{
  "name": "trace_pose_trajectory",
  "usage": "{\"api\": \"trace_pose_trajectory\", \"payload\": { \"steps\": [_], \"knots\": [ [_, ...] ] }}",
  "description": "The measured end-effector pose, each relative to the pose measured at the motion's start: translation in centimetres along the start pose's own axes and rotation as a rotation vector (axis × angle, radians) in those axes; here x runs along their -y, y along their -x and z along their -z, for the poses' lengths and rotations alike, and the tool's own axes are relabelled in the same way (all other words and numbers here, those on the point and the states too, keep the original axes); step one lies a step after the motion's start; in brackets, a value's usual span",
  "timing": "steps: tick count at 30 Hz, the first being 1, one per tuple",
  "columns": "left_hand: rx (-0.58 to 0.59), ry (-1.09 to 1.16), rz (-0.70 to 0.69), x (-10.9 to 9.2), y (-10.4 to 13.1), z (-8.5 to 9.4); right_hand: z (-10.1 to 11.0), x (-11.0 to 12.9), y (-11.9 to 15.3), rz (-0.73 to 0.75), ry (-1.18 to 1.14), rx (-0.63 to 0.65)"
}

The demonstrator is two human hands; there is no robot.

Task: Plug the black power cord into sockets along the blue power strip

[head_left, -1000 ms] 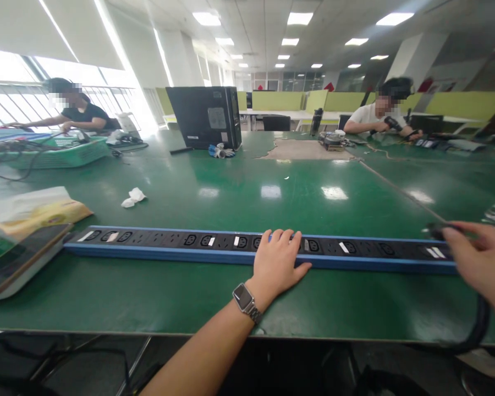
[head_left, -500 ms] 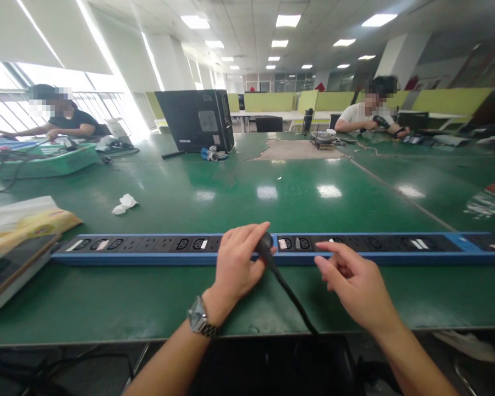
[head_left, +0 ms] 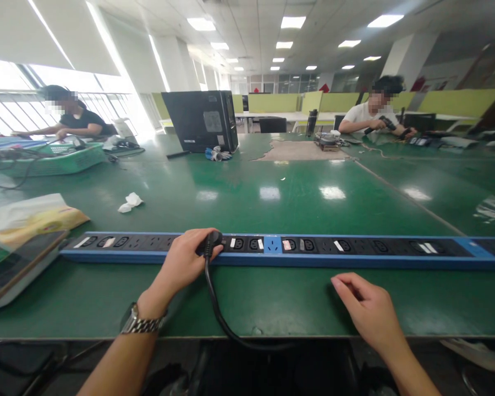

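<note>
A long blue power strip (head_left: pixel 239 259) with black sockets lies across the green table. My left hand (head_left: pixel 186 258) is closed around a black plug (head_left: pixel 214 240) over the strip, left of its blue socket (head_left: pixel 273 245). Whether the plug sits in a socket is hidden. The plug's black cable (head_left: pixel 216 308) curves down past the table's front edge. In front of the strip, to the right, my right hand (head_left: pixel 369 308) hovers with thumb and index finger pressed together, and nothing shows between them.
A tray (head_left: pixel 28 275) and a yellow-white bag (head_left: pixel 61 214) lie at the left, near crumpled tissue (head_left: pixel 131 202). Farther back are a green basket (head_left: pixel 74 159), a black computer case (head_left: pixel 198 121), blue-grey gloves (head_left: pixel 218 154) and two people.
My left hand has moved left along the strip with the plug, uncovering the blue socket. My right hand has drawn back from the strip toward the front edge, its fingertips now together.
</note>
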State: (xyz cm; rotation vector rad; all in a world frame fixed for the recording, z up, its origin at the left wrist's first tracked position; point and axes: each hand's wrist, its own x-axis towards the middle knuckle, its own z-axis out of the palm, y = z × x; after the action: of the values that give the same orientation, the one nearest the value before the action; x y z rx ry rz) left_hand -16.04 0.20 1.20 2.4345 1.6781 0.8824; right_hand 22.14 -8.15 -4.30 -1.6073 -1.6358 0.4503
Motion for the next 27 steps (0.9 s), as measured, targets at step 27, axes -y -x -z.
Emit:
{"api": "trace_pose_trajectory", "payload": {
  "steps": [27],
  "knots": [
    [-0.048, 0.026, -0.110, 0.3, -0.3, -1.6, -0.2, 0.4, 0.1, 0.048, 0.053, -0.037]
  ]
}}
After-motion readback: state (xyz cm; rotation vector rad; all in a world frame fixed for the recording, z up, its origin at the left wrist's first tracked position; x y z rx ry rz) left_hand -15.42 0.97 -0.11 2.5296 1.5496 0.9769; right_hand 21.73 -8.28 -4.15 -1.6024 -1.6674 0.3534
